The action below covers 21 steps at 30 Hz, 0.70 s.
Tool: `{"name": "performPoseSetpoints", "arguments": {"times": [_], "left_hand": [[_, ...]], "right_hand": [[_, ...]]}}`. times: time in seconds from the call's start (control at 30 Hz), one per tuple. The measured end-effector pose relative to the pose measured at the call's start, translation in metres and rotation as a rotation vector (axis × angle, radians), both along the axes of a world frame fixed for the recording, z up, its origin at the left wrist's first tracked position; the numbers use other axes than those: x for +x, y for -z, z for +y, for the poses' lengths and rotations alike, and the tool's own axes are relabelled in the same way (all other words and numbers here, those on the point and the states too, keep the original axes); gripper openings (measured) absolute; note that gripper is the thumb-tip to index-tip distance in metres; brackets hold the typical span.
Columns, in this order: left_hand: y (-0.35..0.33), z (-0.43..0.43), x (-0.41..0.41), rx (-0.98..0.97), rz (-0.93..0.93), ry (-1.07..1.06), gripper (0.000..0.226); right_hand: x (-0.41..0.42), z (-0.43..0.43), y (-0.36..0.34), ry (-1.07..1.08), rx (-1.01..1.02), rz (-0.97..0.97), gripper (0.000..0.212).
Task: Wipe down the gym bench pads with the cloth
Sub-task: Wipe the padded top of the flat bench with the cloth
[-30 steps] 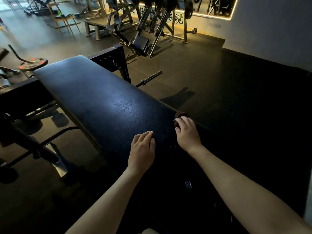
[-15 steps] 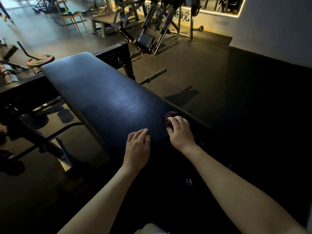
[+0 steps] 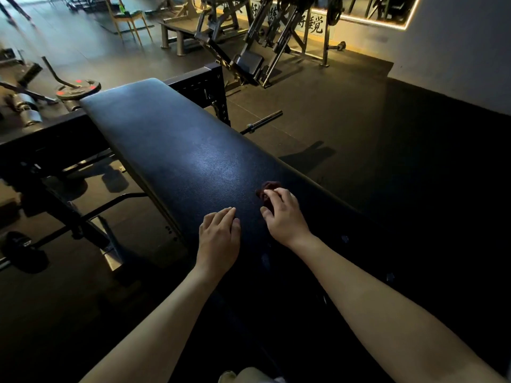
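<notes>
Running away-left, bench pad (image 3: 177, 150), cloth (image 3: 269, 186) seemingly bunched

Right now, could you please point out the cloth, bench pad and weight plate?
cloth (image 3: 268, 186), head view, bunch beyond fingertips.
bench pad (image 3: 171, 139), head view, bare top.
weight plate (image 3: 78, 89), head view, top face.

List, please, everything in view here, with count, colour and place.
Bench pad: one, black, centre, running away to the upper left.
Cloth: one, dark red, bunched on the pad's right side.
Weight plate: one, black with red marks, past the pad's far end.
Bar: one, steel, beyond the pad's right edge.
Chair: one, wooden, far upper left.
Left grip: one, bare, flat on the pad.
Right grip: one, bare, curled over the cloth.
</notes>
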<state>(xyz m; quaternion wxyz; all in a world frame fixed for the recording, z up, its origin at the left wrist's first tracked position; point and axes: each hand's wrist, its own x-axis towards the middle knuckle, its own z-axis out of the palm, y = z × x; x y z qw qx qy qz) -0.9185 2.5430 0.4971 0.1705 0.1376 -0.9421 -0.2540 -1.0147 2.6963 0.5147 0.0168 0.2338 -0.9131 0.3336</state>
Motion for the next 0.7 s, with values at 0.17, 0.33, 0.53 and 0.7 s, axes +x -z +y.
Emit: {"name": "performPoseSetpoints", "arguments": {"times": [0.17, 0.33, 0.53, 0.7], "left_hand": [[0.001, -0.004, -0.01, 0.019, -0.007, 0.004, 0.067], [0.002, -0.004, -0.008, 0.016, -0.005, 0.003, 0.066], [0.0, -0.001, -0.01, 0.032, 0.011, -0.011, 0.063], [0.001, -0.007, -0.009, 0.198, 0.118, -0.081, 0.044]], "right_hand": [[0.016, -0.014, 0.008, -0.219, 0.007, 0.091, 0.028], [-0.018, -0.019, 0.002, -0.129, -0.044, 0.062, 0.031], [-0.039, -0.041, 0.008, -0.015, 0.094, -0.007, 0.045], [0.002, -0.054, 0.015, -0.194, -0.035, 0.048, 0.036]]}}
